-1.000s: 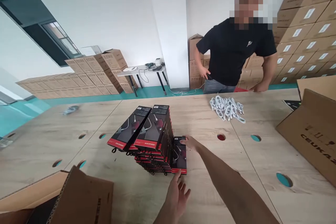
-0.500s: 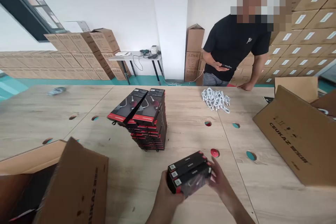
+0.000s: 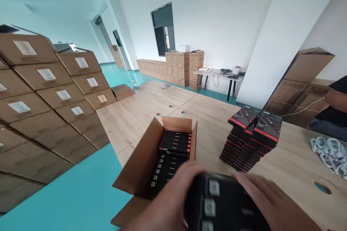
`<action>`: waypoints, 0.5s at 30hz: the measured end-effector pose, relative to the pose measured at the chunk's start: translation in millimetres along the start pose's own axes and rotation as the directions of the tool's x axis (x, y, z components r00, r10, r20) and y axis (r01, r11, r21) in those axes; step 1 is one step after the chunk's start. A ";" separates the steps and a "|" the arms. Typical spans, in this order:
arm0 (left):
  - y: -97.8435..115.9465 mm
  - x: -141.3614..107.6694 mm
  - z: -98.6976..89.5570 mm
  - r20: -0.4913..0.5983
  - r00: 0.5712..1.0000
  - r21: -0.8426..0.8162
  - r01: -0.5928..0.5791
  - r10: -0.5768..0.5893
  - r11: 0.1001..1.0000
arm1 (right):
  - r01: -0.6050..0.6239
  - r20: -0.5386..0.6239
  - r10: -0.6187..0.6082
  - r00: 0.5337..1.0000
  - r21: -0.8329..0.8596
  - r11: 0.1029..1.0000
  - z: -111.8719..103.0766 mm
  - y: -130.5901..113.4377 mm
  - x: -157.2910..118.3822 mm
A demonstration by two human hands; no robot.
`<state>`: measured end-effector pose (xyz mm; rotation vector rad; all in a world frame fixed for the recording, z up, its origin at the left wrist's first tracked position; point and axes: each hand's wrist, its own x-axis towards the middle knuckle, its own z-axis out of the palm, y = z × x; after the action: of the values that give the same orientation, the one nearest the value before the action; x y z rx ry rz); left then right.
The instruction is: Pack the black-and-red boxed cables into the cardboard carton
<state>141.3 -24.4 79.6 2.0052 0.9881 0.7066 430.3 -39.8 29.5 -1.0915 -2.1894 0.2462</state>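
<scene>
Both hands grip a stack of black retail boxes, close to the camera, with small white code labels on their ends. My left hand wraps round the left side of the stack. On the opposite side, my right hand presses against it, slightly blurred. Just beyond my left hand stands an open cardboard carton, its flaps folded out. Rows of similar black boxes lie inside it. To the right, a tall pile of black and red boxes rises from the wooden table.
Coiled white cables lie at the right, near a person's arm. Sealed cartons are stacked high at the left. A water bottle stands at the table's far corner. Round holes pierce the tabletop.
My view has swung left, towards the open carton. My hands have carried the held boxes from the table's middle towards that carton, and the boxes now appear nearer the camera.
</scene>
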 end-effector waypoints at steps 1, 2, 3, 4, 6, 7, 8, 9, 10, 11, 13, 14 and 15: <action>-8.7 -10.0 -23.0 -0.105 0.994 0.061 0.039 -0.033 0.997 | -0.063 0.021 0.062 0.998 0.034 0.997 7.4 -14.4 31.6; -21.0 -19.3 -45.8 -0.220 0.974 0.134 0.092 -0.061 0.987 | -0.133 0.030 0.130 0.991 0.098 0.986 16.6 -27.0 61.8; -36.9 -28.0 -67.2 -0.331 0.940 0.208 0.154 -0.079 0.966 | -0.211 0.049 0.205 0.978 0.184 0.960 28.0 -37.4 89.6; -55.8 -36.0 -85.9 -0.421 0.903 0.276 0.219 -0.087 0.936 | -0.283 0.088 0.269 0.959 0.274 0.919 41.9 -45.4 114.3; -99.4 -50.5 -112.0 -0.503 0.857 0.368 0.328 -0.110 0.870 | -0.393 0.232 0.324 0.917 0.394 0.831 76.9 -52.9 151.6; -121.6 -56.9 -118.5 -0.505 0.853 0.393 0.365 -0.134 0.844 | -0.441 0.314 0.333 0.889 0.397 0.805 97.1 -52.4 163.7; -142.4 -62.9 -121.2 -0.490 0.857 0.405 0.388 -0.162 0.828 | -0.483 0.383 0.346 0.856 0.358 0.799 118.0 -49.4 171.5; -160.5 -68.2 -120.9 -0.464 0.864 0.401 0.401 -0.195 0.824 | -0.515 0.428 0.373 0.823 0.283 0.809 138.5 -44.7 175.5; -175.1 -72.8 -118.9 -0.435 0.869 0.376 0.415 -0.237 0.829 | -0.528 0.456 0.403 0.793 0.186 0.829 157.6 -38.9 176.3; -185.8 -76.8 -116.3 -0.406 0.869 0.331 0.430 -0.284 0.840 | -0.522 0.470 0.429 0.771 0.080 0.849 174.6 -32.9 174.9; -195.9 -82.5 -113.2 -0.334 0.860 0.209 0.466 -0.385 0.860 | -0.450 0.492 0.452 0.744 -0.130 0.884 200.6 -23.2 168.8; -196.6 -84.3 -113.6 -0.294 0.855 0.148 0.483 -0.428 0.863 | -0.392 0.511 0.446 0.735 -0.216 0.894 209.8 -20.3 165.7; -195.5 -85.5 -115.2 -0.254 0.848 0.097 0.500 -0.464 0.861 | -0.328 0.539 0.434 0.722 -0.285 0.901 217.1 -18.5 163.2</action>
<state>-67.9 28.1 -31.1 1.7150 1.6594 0.5881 209.8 99.9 -48.1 -1.7619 -2.5265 0.6780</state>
